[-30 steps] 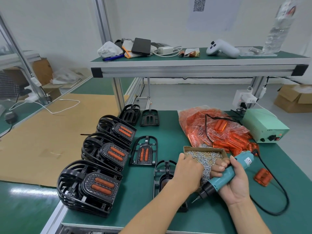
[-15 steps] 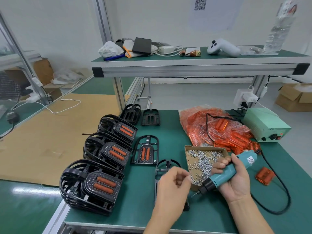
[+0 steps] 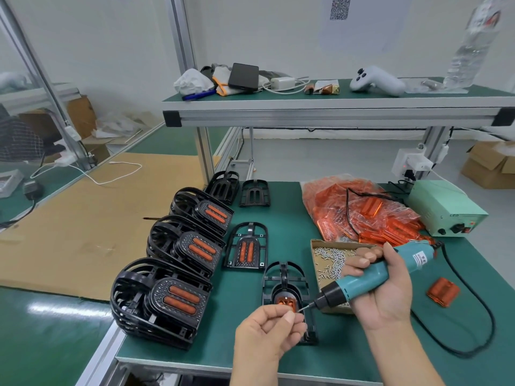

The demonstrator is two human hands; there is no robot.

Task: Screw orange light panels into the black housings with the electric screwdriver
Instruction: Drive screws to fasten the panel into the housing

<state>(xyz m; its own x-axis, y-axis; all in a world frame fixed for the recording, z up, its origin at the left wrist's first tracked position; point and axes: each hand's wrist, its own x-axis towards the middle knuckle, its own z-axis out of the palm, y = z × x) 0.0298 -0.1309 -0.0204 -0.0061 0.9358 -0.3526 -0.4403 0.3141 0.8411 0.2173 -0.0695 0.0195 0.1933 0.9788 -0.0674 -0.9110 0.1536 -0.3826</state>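
A black housing (image 3: pixel 284 277) lies flat at the table's front with an orange light panel (image 3: pixel 284 301) seated in it. My right hand (image 3: pixel 381 291) grips the teal electric screwdriver (image 3: pixel 367 277), its bit pointing down-left toward the panel. My left hand (image 3: pixel 267 330) hovers just in front of the housing and pinches a small screw at the bit's tip. A cardboard box of screws (image 3: pixel 328 260) sits behind the screwdriver. A second housing with a panel (image 3: pixel 246 250) lies further back.
Three stacks of finished housings (image 3: pixel 164 299) stand along the left edge. A bag of orange panels (image 3: pixel 359 213) and a green power supply (image 3: pixel 443 210) sit at the back right. A loose panel (image 3: pixel 443 294) and the screwdriver's black cord (image 3: pixel 473 330) lie at the right.
My left hand left the screw box, came back toward me and now pinches a screw at the bit. The screwdriver tilted down toward the panel.
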